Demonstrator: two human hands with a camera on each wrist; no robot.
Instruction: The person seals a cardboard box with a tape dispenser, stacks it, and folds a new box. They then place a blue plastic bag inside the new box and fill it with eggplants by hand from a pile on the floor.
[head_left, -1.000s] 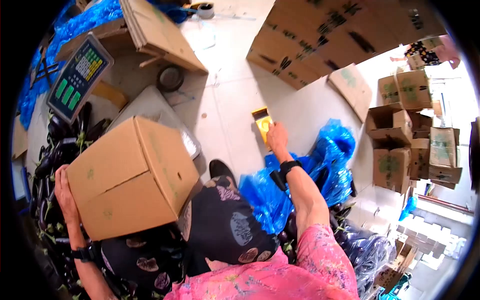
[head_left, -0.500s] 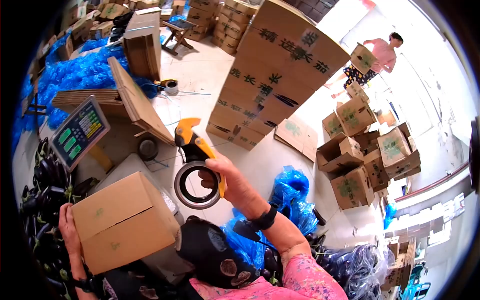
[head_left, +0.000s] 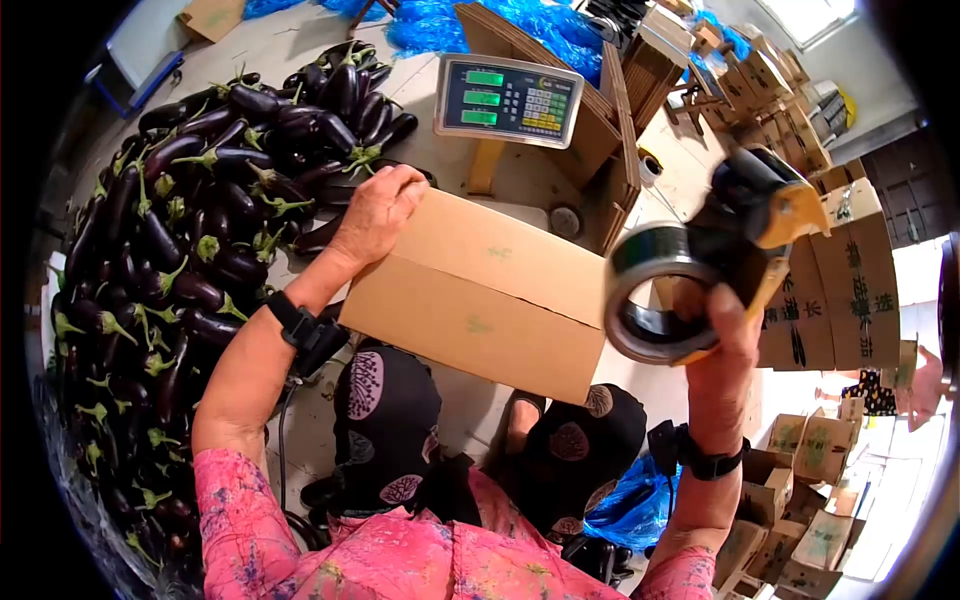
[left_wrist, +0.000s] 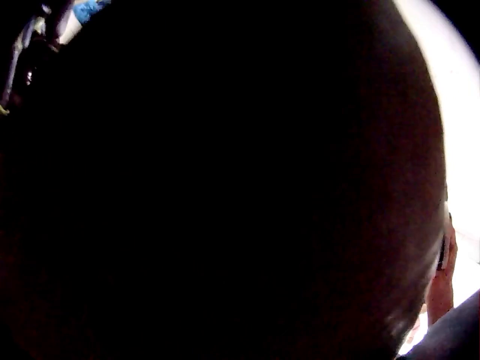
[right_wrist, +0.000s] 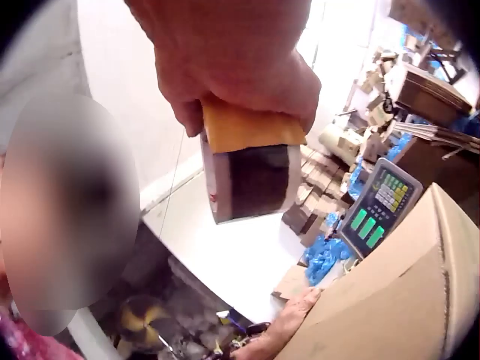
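A closed cardboard box sits in front of the person's knees, a seam running along its top. At its far left corner the left hand holds on, fingers bent over the edge. The right hand grips a yellow and black tape dispenser loaded with a wide tape roll. That roll is close to the box's right end, overlapping it in the head view. Dark blur fills most of the left wrist view. In the right wrist view the dispenser hangs below the hand.
A big heap of eggplants lies to the left. Behind the box stands a scale display, with flattened cardboard beside it. Printed boxes stack at the right; a blue plastic bag lies below the right arm.
The right hand picked up the tape dispenser from the floor and brought it to the box's right end. The view has turned left, and the left hand has shifted to the box's far corner.
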